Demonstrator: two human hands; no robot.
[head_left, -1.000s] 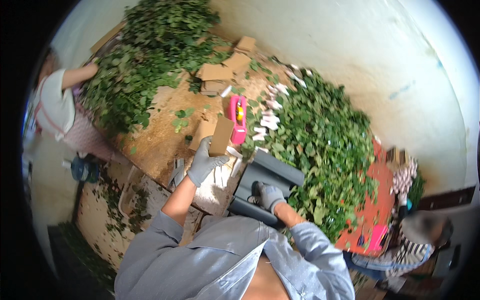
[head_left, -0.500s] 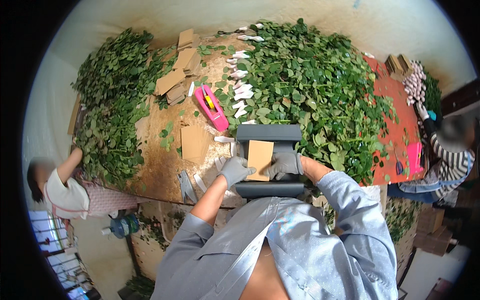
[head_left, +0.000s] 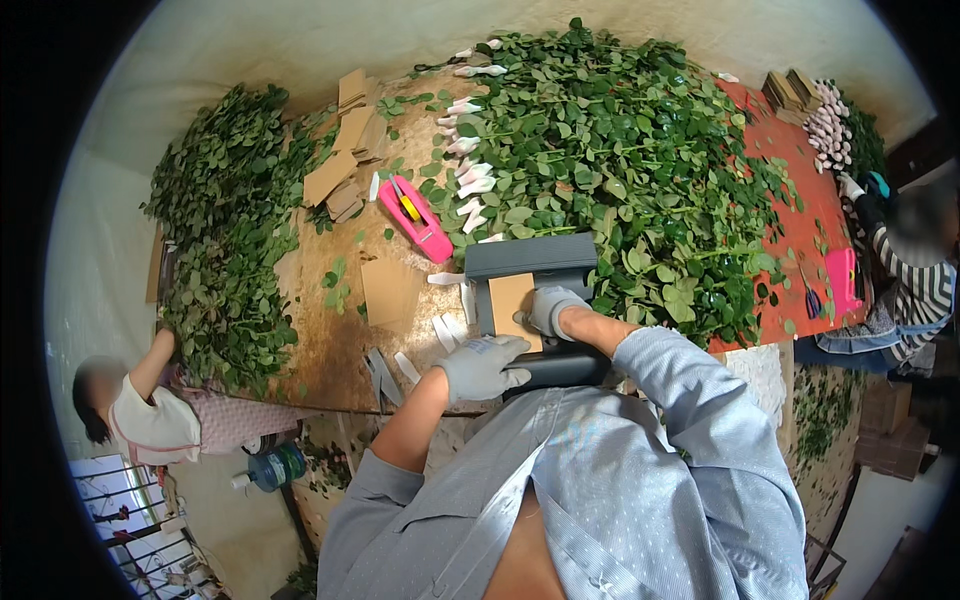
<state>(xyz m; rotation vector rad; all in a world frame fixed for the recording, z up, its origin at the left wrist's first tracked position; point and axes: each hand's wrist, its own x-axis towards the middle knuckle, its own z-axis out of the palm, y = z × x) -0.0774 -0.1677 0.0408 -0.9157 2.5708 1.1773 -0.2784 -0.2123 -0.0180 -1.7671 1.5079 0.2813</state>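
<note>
A dark grey stand [head_left: 530, 256] with a padded back and front bar is right in front of me on the table. A tan cardboard piece [head_left: 513, 298] lies in it, between back and bar. My right hand [head_left: 555, 312], in a grey glove, has its fingers curled at the cardboard's right edge; the fingertips are partly hidden. My gloved left hand [head_left: 482, 370] grips the left part of the front bar, its thumb and fingers apart on either side. White paper strips [head_left: 446, 330] lie just left of the stand.
A pink tape dispenser [head_left: 416, 220], cardboard sheets [head_left: 390, 290] and a grey metal tool [head_left: 382, 378] are on the left. Leafy stems with white-wrapped heads [head_left: 475, 180] cover the right; more foliage [head_left: 225, 230] is piled far left. Co-workers stand at both sides.
My left hand has left the cardboard and moved nearer to me, onto the front bar. My right hand has shifted slightly farther up the cardboard's right side. The whole view has tilted a little.
</note>
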